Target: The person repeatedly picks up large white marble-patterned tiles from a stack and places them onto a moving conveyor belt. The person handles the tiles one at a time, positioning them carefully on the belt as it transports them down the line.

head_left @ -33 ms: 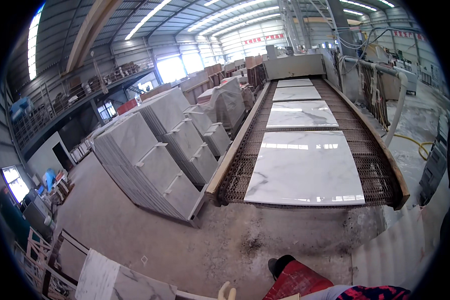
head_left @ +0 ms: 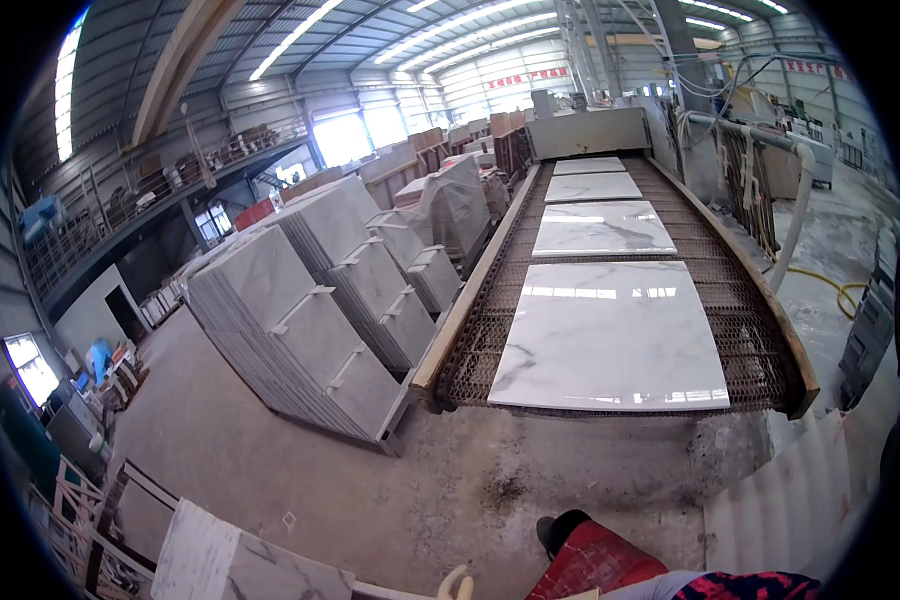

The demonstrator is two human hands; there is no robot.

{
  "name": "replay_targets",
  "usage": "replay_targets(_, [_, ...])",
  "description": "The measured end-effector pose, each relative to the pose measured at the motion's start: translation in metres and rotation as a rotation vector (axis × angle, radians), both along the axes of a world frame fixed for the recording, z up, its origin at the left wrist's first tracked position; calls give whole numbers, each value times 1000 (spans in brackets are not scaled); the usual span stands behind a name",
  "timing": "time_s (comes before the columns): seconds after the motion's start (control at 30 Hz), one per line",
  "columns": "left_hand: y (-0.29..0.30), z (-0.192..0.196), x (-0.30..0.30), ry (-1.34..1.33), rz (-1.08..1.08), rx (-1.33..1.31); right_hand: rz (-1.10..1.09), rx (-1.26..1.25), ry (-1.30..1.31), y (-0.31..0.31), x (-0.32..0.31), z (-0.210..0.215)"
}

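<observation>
At the bottom edge, a pale gloved hand, which I take as my left hand (head_left: 455, 583), shows only its fingertips, raised and slightly apart. Nothing is visible between them. The nearest thing is a white grey-veined stone slab (head_left: 280, 570), lying to its left and cut off by the lower edge. Whether the hand touches it cannot be seen. My right arm enters at the lower right in a dark sleeve with a pink pattern (head_left: 745, 586). Its hand is almost wholly below the frame. A red apron (head_left: 605, 560) hangs over my dark shoe (head_left: 547, 535).
Ahead, a mesh conveyor (head_left: 750, 330) with raised side rails carries several polished marble slabs (head_left: 610, 340). To its left, stacks of slabs (head_left: 290, 320) lean on a low frame. A corrugated sheet (head_left: 800, 500) stands lower right; a yellow hose (head_left: 845, 295) lies beyond.
</observation>
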State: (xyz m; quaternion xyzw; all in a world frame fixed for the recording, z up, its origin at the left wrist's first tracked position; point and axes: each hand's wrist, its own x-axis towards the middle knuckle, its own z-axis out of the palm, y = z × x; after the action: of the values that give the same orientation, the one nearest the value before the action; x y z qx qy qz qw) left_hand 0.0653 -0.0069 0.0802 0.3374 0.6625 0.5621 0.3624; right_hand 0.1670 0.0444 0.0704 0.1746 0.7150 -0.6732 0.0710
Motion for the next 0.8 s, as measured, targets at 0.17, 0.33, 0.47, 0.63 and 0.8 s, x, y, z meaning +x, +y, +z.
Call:
replay_targets(0.17, [2, -44, -20, 1, -87, -180, -99, -68, 33, 7, 8, 3])
replay_targets(0.33, [-2, -84, -35, 98, -72, -216, -261, -209, 67, 27, 23, 2])
replay_targets(0.47, [-2, -83, -36, 240, -68, -286, -455, -397, 51, 48, 43, -8])
replay_targets(0.63, [-8, -91, -30, 413, -159, -417, -585, -667, 44, 72, 58, -49])
replay_targets(0.8, [-8, -91, -23, 562, -490, -689, -594, -839, 24, 72, 58, -99])
